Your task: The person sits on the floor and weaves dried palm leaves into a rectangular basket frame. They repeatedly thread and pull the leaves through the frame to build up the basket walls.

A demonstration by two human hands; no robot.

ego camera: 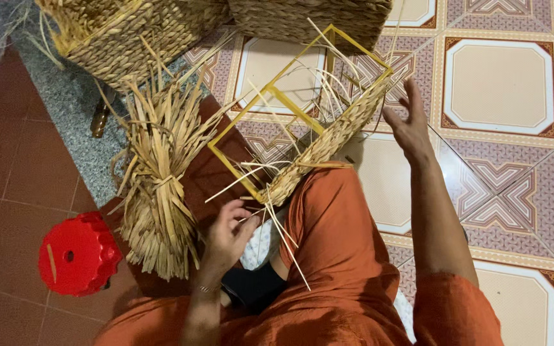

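The left hand (229, 234) curls its fingers round loose pale strands (270, 214) at the near corner of a yellow frame (270, 96). The right hand (408, 125) is spread open, palm against the frame's far end, gripping nothing. The frame, partly woven along one side, rests tilted on the person's orange-clad knee (328, 230). A straw bundle (158, 186) lies just left, a red stool (75, 253) beyond, woven baskets (136, 32) on the floor above.
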